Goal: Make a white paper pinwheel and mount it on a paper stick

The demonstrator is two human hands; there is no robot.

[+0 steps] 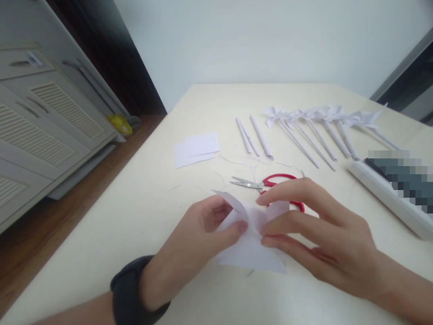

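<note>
A sheet of white paper (248, 253) with curled-in flaps is between my two hands, low over the table. My left hand (206, 230) is closed on its left side, the thumb pressing near the paper's middle. On the right side, my right hand (314, 230) pinches a curved flap between thumb and fingers, with its index finger lifted. Just beyond the paper lie red-handled scissors (255, 184), blades parted and pointing left; my right hand partly covers their handles.
Rolled paper sticks (261, 137) and flat paper pieces (203, 145) lie further back. Several white paper pinwheels (304, 118) on sticks line the back right. A long white box-like object (389, 198) lies at the right, beside a blurred-out patch. Thin paper scraps are scattered around the scissors.
</note>
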